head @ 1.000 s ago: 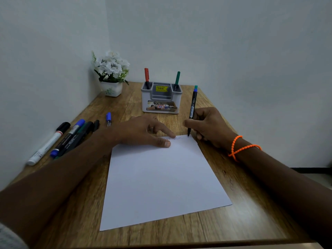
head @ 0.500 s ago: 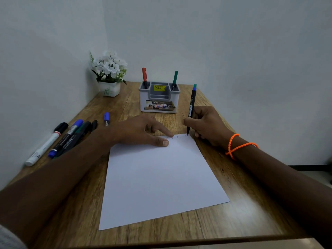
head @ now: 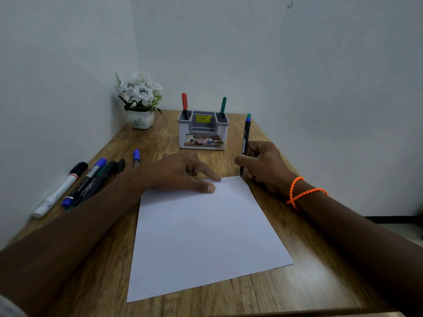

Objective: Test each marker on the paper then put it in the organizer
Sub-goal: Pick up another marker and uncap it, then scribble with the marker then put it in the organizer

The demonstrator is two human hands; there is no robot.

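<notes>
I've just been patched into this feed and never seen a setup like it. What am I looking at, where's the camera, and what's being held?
There is no machine: a person works with bare hands, filmed by one camera on their head, looking down at a wooden table. The left hand presses flat on a sheet of paper. The right hand grips a thin marker, its tip at the paper's far right corner beside faint scribbles. Behind stands a grey organizer holding a red marker and a green marker. More markers lie at the left, near a flower pot.
</notes>
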